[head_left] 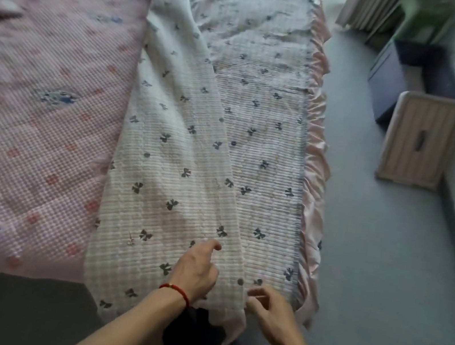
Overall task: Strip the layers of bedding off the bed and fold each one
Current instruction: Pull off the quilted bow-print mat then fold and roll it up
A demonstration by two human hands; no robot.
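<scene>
While both forearms reach in from the bottom of the frame, the left hand [198,269], a red bracelet [177,291] on its wrist, rests loosely curled on the white bow-print quilt [194,148]. Just right of it, the right hand [270,307] pinches the quilt's folded edge. Further up, the quilt runs lengthwise through the centre. A pink checked blanket [42,99] fills the left. A pale stool [421,138] stands at upper right.

Both forearms reached forward from the bottom edge of the view, bare to the elbow. The left hand [198,269] lay palm down, its index finger extended ahead and the other fingers loosely bent beneath; a red bracelet [177,291] circled that wrist. The right hand [269,309] sat just beside it, fingers curled inward, apparently pinching something at the fingertips, though blur obscured the contact.
</scene>
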